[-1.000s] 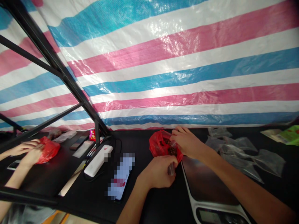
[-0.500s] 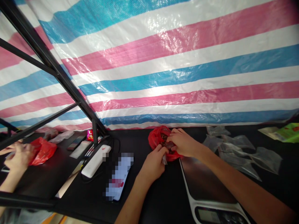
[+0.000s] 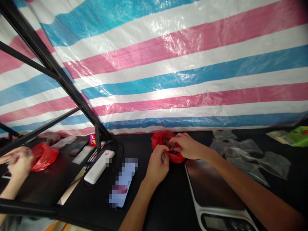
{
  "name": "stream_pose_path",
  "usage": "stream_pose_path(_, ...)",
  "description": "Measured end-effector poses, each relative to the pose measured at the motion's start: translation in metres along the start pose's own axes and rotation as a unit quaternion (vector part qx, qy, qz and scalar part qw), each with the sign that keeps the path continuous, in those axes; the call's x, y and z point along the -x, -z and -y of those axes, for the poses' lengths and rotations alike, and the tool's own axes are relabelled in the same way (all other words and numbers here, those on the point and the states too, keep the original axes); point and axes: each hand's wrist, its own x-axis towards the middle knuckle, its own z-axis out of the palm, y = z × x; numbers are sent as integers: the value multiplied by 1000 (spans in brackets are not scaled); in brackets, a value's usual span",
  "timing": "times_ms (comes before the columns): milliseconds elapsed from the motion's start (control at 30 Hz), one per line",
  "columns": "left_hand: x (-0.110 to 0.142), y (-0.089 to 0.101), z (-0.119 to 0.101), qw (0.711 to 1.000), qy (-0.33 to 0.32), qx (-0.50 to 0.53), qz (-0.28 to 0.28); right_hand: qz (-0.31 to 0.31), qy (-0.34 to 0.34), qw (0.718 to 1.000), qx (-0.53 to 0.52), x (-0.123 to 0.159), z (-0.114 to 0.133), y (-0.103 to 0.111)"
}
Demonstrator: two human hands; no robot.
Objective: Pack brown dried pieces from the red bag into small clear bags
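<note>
A red plastic bag (image 3: 160,140) with dark brown pieces inside lies on the black table, just beyond a kitchen scale (image 3: 211,192). My left hand (image 3: 157,163) is closed around a small clear plastic bag (image 3: 164,157) at the red bag's near edge. My right hand (image 3: 186,146) reaches into the red bag's mouth, its fingers pinched together among the dark pieces.
Several empty clear bags (image 3: 247,157) lie right of the scale, green packets (image 3: 295,136) beyond them. A phone (image 3: 122,183) and a white power bank (image 3: 99,166) lie to my left. Behind a black frame (image 3: 60,77), another person's hands (image 3: 16,160) work beside a second red bag (image 3: 44,155). A striped tarp (image 3: 183,64) backs the table.
My left hand has moved up from the scale's corner to the red bag's near edge, carrying the clear bag. My right hand has slid slightly left over the bag's mouth.
</note>
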Motion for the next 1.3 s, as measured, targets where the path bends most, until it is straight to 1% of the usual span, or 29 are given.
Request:
stream_pose_path(100, 0, -2, 2, 999, 30, 18, -23, -11, 2, 1000, -6, 0, -3, 3)
stream_pose_path(200, 0, -5, 2, 993, 89, 70, -43, -32, -1, 999, -18, 1, -3, 11)
stream_pose_path(333, 0, -9, 3, 981, 143, 110, -70, -74, 39, 995, -50, 4, 6, 26)
stream_pose_path(400, 0, -11, 6, 979, 157, 110, -76, -77, 63, 993, -56, 6, 15, 31)
stream_pose_path(500, 2, -16, 9, 977, 159, 116, -79, -64, 94, 992, -63, 8, 28, 31)
stream_pose_path(567, 3, -18, 9, 975, 155, 139, -78, -63, 119, 989, -64, 9, 35, 29)
stream_pose_path(667, 2, -20, 5, 970, 143, 179, -78, -83, 152, 984, -49, 9, 40, 25)
stream_pose_path(733, 1, -20, 1, 969, 134, 190, -83, -103, 163, 980, -38, 9, 41, 24)
stream_pose_path(833, 0, -19, -3, 968, 126, 197, -86, -116, 171, 978, -36, 8, 42, 25)
stream_pose_path(1000, 0, -19, -4, 967, 123, 203, -92, -124, 160, 978, -38, 6, 38, 28)
stream_pose_path(1100, 1, -18, -2, 972, 146, 153, -103, -127, 116, 985, -8, 6, 27, 27)
stream_pose_path(1200, 3, -16, 2, 972, 181, 95, -112, -87, 53, 993, 56, 6, 14, 19)
stream_pose_path(1300, 4, -14, 8, 971, 196, 24, -134, -36, 25, 995, 95, 7, 7, 8)
